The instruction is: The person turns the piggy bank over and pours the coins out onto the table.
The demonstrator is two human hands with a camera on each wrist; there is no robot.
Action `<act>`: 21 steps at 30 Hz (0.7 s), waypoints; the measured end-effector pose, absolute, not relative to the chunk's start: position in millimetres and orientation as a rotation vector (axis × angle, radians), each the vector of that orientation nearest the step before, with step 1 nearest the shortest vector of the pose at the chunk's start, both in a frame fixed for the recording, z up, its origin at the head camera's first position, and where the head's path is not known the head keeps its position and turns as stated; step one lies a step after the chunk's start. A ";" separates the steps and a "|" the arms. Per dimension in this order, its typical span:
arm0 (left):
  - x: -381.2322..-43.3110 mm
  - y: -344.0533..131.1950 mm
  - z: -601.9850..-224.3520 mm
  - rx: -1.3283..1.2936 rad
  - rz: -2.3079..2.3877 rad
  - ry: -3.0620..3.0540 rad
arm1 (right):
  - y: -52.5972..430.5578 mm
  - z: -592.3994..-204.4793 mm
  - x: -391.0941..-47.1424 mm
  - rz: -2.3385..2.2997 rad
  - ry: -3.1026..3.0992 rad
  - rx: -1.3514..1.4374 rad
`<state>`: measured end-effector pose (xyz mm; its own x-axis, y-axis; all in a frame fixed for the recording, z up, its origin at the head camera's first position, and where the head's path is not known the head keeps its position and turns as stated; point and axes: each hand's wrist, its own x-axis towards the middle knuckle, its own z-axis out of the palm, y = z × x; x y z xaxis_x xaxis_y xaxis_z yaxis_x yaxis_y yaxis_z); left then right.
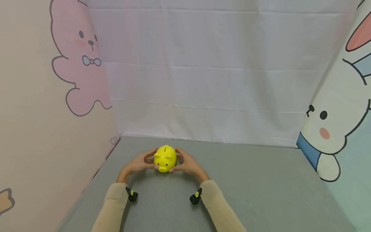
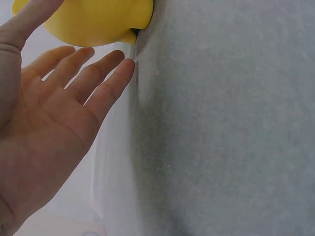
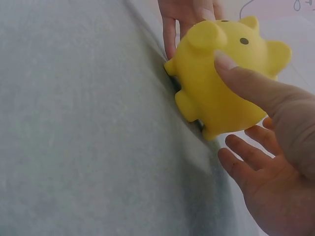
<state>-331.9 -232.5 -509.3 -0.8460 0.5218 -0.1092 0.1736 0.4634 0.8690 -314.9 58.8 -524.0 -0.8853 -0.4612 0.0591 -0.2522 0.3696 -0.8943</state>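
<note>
A yellow piggy bank [image 1: 165, 158] with a coin slot on its back stands on the grey table, its snout toward the head camera. My left hand [image 1: 142, 162] reaches round one side, thumb near the snout and the other fingers behind. In the left wrist view those long, loosely spread fingers [image 2: 101, 73] end right by the yellow body [image 2: 93, 22]. On the opposite side is my right hand [image 1: 187, 163]. Its thumb [image 3: 251, 86] overlaps the piggy bank's flank in the right wrist view, while its relaxed fingers [image 3: 248, 152] show a gap from the body.
The grey tabletop [image 1: 261, 187] stretches out on both sides of the arms. White cloth [image 1: 208, 80] hangs along the back edge. Cartoon-printed walls [image 1: 37, 129] flank the table. Small black cameras [image 1: 132, 195] sit on both wrists.
</note>
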 end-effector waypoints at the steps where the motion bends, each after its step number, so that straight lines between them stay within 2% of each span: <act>1: -331.3 -232.3 -509.3 0.585 1.335 2.361 | 57.7 -523.8 -314.7 -1.542 2.418 -0.650; 13: -329.7 -230.8 -508.3 0.584 1.318 2.414 | 58.6 -519.8 -311.7 -1.573 2.436 -0.655; 21: -324.4 -218.8 -497.1 0.600 1.362 2.448 | 74.9 -502.4 -306.2 -1.534 2.486 -0.710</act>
<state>-324.4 -218.8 -497.1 -0.8759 0.4810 -0.0381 0.2212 0.4705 0.8543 -306.2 74.9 -502.4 -0.8799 -0.4574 0.1290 -0.3204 0.3704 -0.8719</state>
